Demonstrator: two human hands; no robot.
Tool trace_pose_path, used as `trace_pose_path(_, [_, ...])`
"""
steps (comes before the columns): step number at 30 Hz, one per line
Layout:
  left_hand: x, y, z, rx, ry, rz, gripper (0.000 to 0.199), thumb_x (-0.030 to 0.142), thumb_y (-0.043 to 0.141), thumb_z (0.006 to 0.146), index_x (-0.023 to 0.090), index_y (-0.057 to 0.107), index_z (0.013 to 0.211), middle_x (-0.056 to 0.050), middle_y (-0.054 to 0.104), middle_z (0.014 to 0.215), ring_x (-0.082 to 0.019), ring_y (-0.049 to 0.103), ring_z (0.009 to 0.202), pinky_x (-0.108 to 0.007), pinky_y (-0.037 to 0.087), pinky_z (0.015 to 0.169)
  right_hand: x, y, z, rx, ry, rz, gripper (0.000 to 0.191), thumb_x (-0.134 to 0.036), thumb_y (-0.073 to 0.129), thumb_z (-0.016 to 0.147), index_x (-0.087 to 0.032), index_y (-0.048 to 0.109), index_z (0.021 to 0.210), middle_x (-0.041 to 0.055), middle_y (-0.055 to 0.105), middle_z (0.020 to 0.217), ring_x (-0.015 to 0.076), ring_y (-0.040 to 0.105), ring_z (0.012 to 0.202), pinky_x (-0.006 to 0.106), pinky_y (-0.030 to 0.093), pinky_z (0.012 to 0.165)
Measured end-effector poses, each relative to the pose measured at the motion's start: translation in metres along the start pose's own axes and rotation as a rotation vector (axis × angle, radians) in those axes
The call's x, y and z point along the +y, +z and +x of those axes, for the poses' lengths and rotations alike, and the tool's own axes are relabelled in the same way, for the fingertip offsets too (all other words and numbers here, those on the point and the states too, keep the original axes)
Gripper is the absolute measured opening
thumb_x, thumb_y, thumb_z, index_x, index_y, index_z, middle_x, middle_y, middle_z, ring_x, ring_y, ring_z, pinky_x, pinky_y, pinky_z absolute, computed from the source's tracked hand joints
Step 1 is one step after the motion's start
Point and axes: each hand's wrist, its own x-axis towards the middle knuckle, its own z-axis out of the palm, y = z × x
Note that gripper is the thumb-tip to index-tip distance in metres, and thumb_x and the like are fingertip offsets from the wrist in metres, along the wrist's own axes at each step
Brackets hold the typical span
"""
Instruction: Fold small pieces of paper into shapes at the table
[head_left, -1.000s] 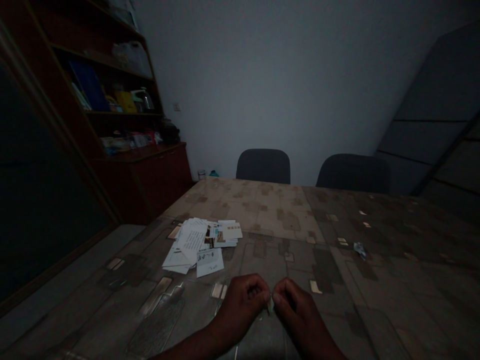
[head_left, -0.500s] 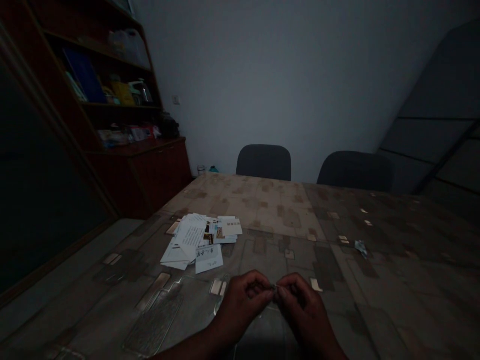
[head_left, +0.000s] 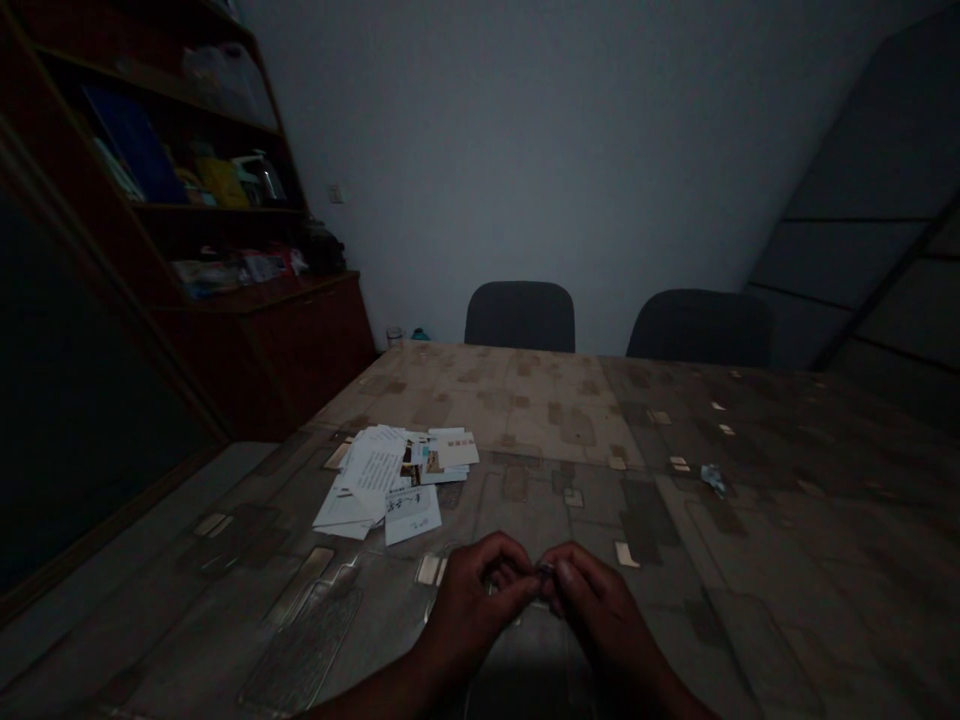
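Close to the table's near edge, my left hand (head_left: 484, 590) and my right hand (head_left: 589, 595) meet at the fingertips. Both are closed in a pinch around something tiny between them, too small and dark to make out. Beyond my left hand lies a loose pile of printed cards and papers (head_left: 375, 470), some with handwriting-like script and small pictures. A crumpled silvery scrap (head_left: 712, 478) rests farther off to the right of my right hand.
The table (head_left: 540, 400) has a patterned cover with shiny patches. Two dark chairs (head_left: 520, 315) stand at its far side against the wall. A wooden cabinet (head_left: 300, 330) with crowded shelves is at the left. A glass jar (head_left: 394, 337) shows past the far left corner.
My right hand's fingers have shifted slightly, its thumb now lying higher over the pinch. The view has turned a little, so everything sits somewhat farther left and higher.
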Motion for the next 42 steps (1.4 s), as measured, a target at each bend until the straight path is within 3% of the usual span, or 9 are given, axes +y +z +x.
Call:
trace_pose_path(6, [-0.002,-0.002,0.002,0.006,0.016,0.061,0.005,0.019,0.067,0.073,0.016,0.065,0.07,0.001,0.062,0.062,-0.014,0.055,0.061,-0.021,0.04,0.059,0.002,-0.002,0.0,-0.007,0.007,-0.02,0.042,-0.058,0.053,0.087,-0.017,0.059,0.078,-0.001,0.052,0.07,0.0156,0.048,0.067,0.025,0.037,0.062])
trace_pose_path(13, [-0.01,-0.002,0.002,-0.032,0.028,0.053,0.001,0.016,0.067,0.072,0.016,0.066,0.071,0.002,0.06,0.062,-0.013,0.054,0.061,-0.021,0.039,0.058,0.008,-0.002,0.0,0.091,0.0,0.001,0.036,-0.054,0.06,0.083,-0.018,0.063,0.083,-0.0002,0.056,0.072,0.0165,0.05,0.068,0.026,0.038,0.063])
trace_pose_path(18, [-0.01,-0.002,0.0,-0.107,0.018,-0.056,0.013,0.027,0.064,0.079,0.016,0.065,0.074,0.002,0.059,0.059,-0.012,0.054,0.056,-0.022,0.04,0.056,0.005,-0.002,0.002,0.128,-0.004,0.01,0.036,-0.055,0.062,0.08,-0.019,0.063,0.081,-0.0006,0.056,0.069,0.0165,0.051,0.065,0.025,0.04,0.061])
trace_pose_path(24, [-0.009,0.001,0.002,-0.127,-0.07,-0.208,0.018,0.03,0.073,0.072,0.015,0.064,0.078,0.002,0.059,0.063,-0.012,0.054,0.054,-0.021,0.042,0.053,0.002,0.0,0.0,0.093,-0.031,0.015,0.035,-0.054,0.057,0.085,-0.019,0.063,0.085,-0.0005,0.057,0.071,0.016,0.051,0.066,0.025,0.041,0.062])
trace_pose_path(29, [-0.005,0.001,0.0,-0.101,-0.04,-0.102,0.013,0.026,0.071,0.073,0.015,0.068,0.08,0.001,0.061,0.061,-0.012,0.056,0.055,-0.021,0.041,0.054,0.006,-0.001,-0.001,0.066,-0.049,-0.007,0.036,-0.053,0.054,0.088,-0.019,0.064,0.091,-0.0011,0.055,0.071,0.0151,0.05,0.064,0.024,0.04,0.06])
trace_pose_path(35, [-0.006,-0.001,-0.002,-0.036,0.08,0.084,0.008,0.022,0.071,0.075,0.017,0.074,0.081,-0.002,0.065,0.068,-0.014,0.057,0.061,-0.022,0.043,0.057,0.008,0.001,-0.002,0.11,-0.031,0.042,0.033,-0.05,0.066,0.08,-0.02,0.066,0.093,0.0002,0.059,0.074,0.0171,0.056,0.07,0.026,0.045,0.066])
trace_pose_path(42, [-0.009,-0.002,0.0,-0.05,0.122,0.028,0.011,0.021,0.07,0.075,0.017,0.075,0.083,-0.002,0.065,0.07,-0.014,0.06,0.059,-0.022,0.046,0.058,-0.005,0.003,-0.005,0.141,0.039,0.07,0.037,-0.053,0.07,0.074,-0.021,0.069,0.091,0.0018,0.063,0.075,0.0195,0.059,0.071,0.029,0.048,0.066])
